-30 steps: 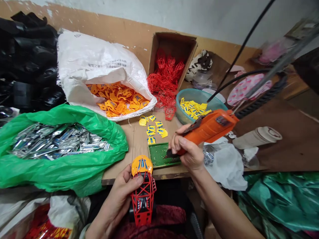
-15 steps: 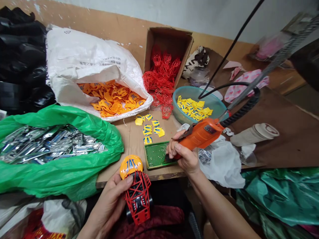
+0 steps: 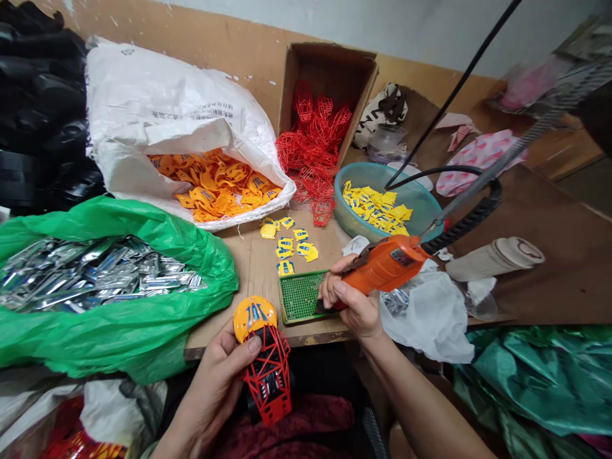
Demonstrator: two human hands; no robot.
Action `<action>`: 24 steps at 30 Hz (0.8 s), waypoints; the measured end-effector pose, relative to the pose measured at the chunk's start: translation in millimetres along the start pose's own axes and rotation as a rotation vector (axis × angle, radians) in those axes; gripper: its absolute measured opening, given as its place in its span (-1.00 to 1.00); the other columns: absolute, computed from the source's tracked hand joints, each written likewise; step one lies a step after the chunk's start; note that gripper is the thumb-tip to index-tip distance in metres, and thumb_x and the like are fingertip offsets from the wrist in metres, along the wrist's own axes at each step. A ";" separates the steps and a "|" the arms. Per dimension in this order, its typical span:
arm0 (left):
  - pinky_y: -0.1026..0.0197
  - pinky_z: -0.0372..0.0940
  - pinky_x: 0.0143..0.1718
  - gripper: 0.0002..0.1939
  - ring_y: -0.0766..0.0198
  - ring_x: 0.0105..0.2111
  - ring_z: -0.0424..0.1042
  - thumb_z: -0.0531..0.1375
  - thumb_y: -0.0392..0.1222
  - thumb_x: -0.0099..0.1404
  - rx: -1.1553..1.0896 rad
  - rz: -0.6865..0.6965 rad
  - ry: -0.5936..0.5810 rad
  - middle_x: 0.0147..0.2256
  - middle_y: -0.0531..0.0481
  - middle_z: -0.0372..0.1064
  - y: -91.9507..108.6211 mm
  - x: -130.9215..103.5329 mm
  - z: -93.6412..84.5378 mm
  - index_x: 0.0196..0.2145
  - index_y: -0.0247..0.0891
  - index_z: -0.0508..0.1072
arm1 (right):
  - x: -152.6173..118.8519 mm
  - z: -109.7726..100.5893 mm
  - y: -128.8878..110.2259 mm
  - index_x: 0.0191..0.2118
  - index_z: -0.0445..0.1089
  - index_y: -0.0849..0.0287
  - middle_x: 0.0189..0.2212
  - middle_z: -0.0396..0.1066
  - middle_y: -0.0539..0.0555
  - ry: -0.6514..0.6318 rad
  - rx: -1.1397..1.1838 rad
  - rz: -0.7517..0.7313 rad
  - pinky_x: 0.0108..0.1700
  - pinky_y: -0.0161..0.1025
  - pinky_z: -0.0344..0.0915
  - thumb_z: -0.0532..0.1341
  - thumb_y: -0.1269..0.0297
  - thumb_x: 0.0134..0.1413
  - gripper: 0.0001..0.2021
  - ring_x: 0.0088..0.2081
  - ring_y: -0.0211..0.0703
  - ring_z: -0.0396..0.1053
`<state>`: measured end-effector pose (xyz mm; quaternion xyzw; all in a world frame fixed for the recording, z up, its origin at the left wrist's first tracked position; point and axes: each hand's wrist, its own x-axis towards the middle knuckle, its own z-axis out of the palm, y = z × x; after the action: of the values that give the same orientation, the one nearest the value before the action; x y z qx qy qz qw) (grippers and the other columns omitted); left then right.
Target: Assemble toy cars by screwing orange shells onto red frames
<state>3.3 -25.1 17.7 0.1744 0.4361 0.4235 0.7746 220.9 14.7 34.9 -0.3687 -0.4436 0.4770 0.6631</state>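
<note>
In the head view, the left hand (image 3: 220,366) grips the toy (image 3: 270,376) below the worktop's (image 3: 251,268) front edge, thumb on top, with the orange shell (image 3: 255,317) at the upper end and the red frame running down toward the lap. The right hand (image 3: 352,298) is closed around the orange driver (image 3: 385,264), whose dark nose is over the right part of the green tray (image 3: 299,294); the tip itself cannot be made out. The tray holds specks too small to identify, perhaps screws. The step in hand looks like picking up a fastener on the driver while the toy is held ready, nose and toy well apart. Bringing the two together would call for a firm left grip, the toy's face turned upward, and the tip lined up squarely with a hole. Beyond the tray, yellow pieces (image 3: 285,247) lie on the worktop, near the bowl (image 3: 340,217).
</note>
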 end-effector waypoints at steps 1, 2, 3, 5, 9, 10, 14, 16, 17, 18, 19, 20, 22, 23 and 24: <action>0.17 0.48 -0.26 -0.50 0.06 -0.33 0.62 0.51 -0.20 0.01 -0.005 0.002 0.000 -0.27 -0.22 0.65 -0.3 0.2 0.2 -0.08 -0.35 0.58 | -0.3 0.3 0.2 -0.20 0.34 0.11 -0.65 0.28 -0.15 0.000 0.000 0.000 -0.45 -0.17 0.30 0.32 0.19 0.08 -0.78 -0.64 -0.24 0.25; 0.17 0.48 -0.26 -0.51 0.07 -0.33 0.62 0.50 -0.21 0.01 -0.011 0.005 0.001 -0.27 -0.21 0.65 -0.5 0.3 0.5 -0.08 -0.34 0.58 | -0.7 0.4 0.6 -0.19 0.33 0.11 -0.65 0.27 -0.15 0.001 -0.002 0.002 -0.45 -0.17 0.30 0.32 0.19 0.08 -0.78 -0.64 -0.24 0.25; 0.17 0.48 -0.26 -0.52 0.07 -0.33 0.62 0.50 -0.21 0.02 -0.016 0.009 0.004 -0.26 -0.21 0.65 -0.7 0.6 0.9 -0.08 -0.34 0.58 | -1.2 0.5 1.1 -0.19 0.33 0.11 -0.65 0.27 -0.16 0.002 -0.006 0.006 -0.45 -0.17 0.29 0.32 0.18 0.08 -0.77 -0.64 -0.24 0.24; 0.16 0.48 -0.24 -0.52 0.06 -0.33 0.62 0.50 -0.22 0.02 -0.016 0.022 0.013 -0.26 -0.20 0.65 -0.7 1.1 1.8 -0.08 -0.34 0.58 | -2.2 0.3 2.0 -0.19 0.32 0.10 -0.65 0.27 -0.16 0.004 -0.019 0.015 -0.45 -0.17 0.29 0.32 0.17 0.07 -0.76 -0.64 -0.23 0.24; 0.15 0.50 -0.27 -0.53 0.08 -0.39 0.62 0.50 -0.21 0.01 -0.002 0.029 0.010 -0.29 -0.20 0.65 1.3 2.9 3.9 -0.11 -0.36 0.58 | -0.7 0.5 0.4 -0.20 0.31 0.09 -0.66 0.28 -0.16 -0.002 -0.027 0.011 -0.46 -0.17 0.30 0.33 0.18 0.06 -0.75 -0.64 -0.23 0.25; 0.15 0.50 -0.28 -0.54 0.07 -0.39 0.62 0.50 -0.20 0.01 -0.007 0.024 0.003 -0.30 -0.21 0.65 2.0 3.4 4.2 -0.12 -0.37 0.58 | 0.9 1.2 -1.4 -0.20 0.32 0.10 -0.66 0.28 -0.16 0.002 -0.021 0.000 -0.46 -0.18 0.30 0.34 0.18 0.05 -0.76 -0.65 -0.23 0.25; 0.14 0.52 -0.30 -0.57 0.03 -0.36 0.63 0.48 -0.20 0.03 -0.046 0.012 -0.033 -0.31 -0.22 0.65 3.9 4.3 4.6 -0.14 -0.37 0.57 | 13.6 8.2 -14.3 -0.22 0.36 0.12 -0.67 0.26 -0.16 0.038 0.022 -0.069 -0.49 -0.20 0.30 0.34 0.22 0.04 -0.79 -0.66 -0.26 0.24; 0.13 0.52 -0.30 -0.60 0.02 -0.37 0.63 0.48 -0.20 0.04 -0.051 0.002 -0.043 -0.31 -0.23 0.65 4.0 3.7 5.1 -0.16 -0.37 0.57 | 22.9 13.5 -21.2 -0.21 0.37 0.12 -0.67 0.27 -0.16 0.043 0.022 -0.096 -0.52 -0.22 0.30 0.35 0.22 0.03 -0.78 -0.66 -0.26 0.25; 0.14 0.52 -0.30 -0.61 0.02 -0.36 0.63 0.48 -0.19 0.04 -0.050 -0.001 -0.044 -0.32 -0.24 0.65 3.8 3.2 5.5 -0.17 -0.37 0.57 | 28.2 16.3 -23.9 -0.20 0.38 0.12 -0.66 0.29 -0.15 0.044 0.011 -0.100 -0.53 -0.22 0.30 0.35 0.22 0.02 -0.77 -0.66 -0.26 0.27; 0.15 0.52 -0.30 -0.61 0.02 -0.37 0.63 0.49 -0.19 0.04 -0.048 -0.002 -0.044 -0.32 -0.24 0.65 3.6 2.5 6.0 -0.18 -0.38 0.58 | 33.9 19.0 -25.9 -0.20 0.38 0.12 -0.65 0.30 -0.15 0.049 -0.004 -0.099 -0.54 -0.23 0.31 0.36 0.22 0.02 -0.76 -0.65 -0.26 0.28; 0.16 0.52 -0.31 -0.60 0.02 -0.36 0.64 0.49 -0.19 0.03 -0.045 -0.001 -0.046 -0.33 -0.23 0.65 3.4 1.6 6.5 -0.18 -0.37 0.58 | 39.9 21.5 -27.1 -0.19 0.38 0.12 -0.63 0.32 -0.15 0.055 -0.021 -0.096 -0.54 -0.24 0.32 0.37 0.21 0.00 -0.74 -0.64 -0.26 0.29; 0.17 0.51 -0.32 -0.60 0.01 -0.36 0.64 0.50 -0.18 0.03 -0.045 0.002 -0.048 -0.33 -0.23 0.65 3.2 0.7 7.0 -0.17 -0.37 0.59 | 46.3 23.7 -27.6 -0.19 0.38 0.12 -0.62 0.33 -0.15 0.065 -0.039 -0.093 -0.53 -0.25 0.34 0.38 0.19 0.00 -0.72 -0.63 -0.26 0.31; 0.15 0.52 -0.32 -0.58 -0.02 -0.35 0.64 0.50 -0.18 0.01 -0.044 -0.002 -0.043 -0.32 -0.23 0.66 2.6 -1.1 7.4 -0.17 -0.35 0.59 | 60.2 26.9 -26.7 -0.18 0.39 0.12 -0.60 0.38 -0.13 0.089 -0.081 -0.091 -0.51 -0.26 0.36 0.40 0.16 -0.03 -0.69 -0.61 -0.27 0.35; 0.11 0.53 -0.29 -0.57 -0.06 -0.33 0.65 0.51 -0.17 0.00 -0.045 -0.010 -0.033 -0.31 -0.23 0.66 2.2 -1.9 7.2 -0.16 -0.35 0.60 | 67.4 27.8 -25.6 -0.18 0.39 0.12 -0.58 0.40 -0.12 0.099 -0.104 -0.096 -0.50 -0.27 0.37 0.40 0.14 -0.04 -0.68 -0.60 -0.26 0.37; 0.05 0.54 -0.24 -0.55 -0.10 -0.30 0.65 0.51 -0.16 -0.02 -0.045 -0.022 -0.015 -0.31 -0.23 0.66 1.5 -2.5 6.8 -0.15 -0.33 0.60 | 74.7 28.3 -24.4 -0.19 0.40 0.12 -0.56 0.42 -0.11 0.108 -0.127 -0.102 -0.49 -0.27 0.38 0.41 0.12 -0.05 -0.67 -0.59 -0.26 0.38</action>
<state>7.5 -25.6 23.8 0.1552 0.4224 0.4232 0.7864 213.1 81.5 84.3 -0.4120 -0.4547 0.3928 0.6850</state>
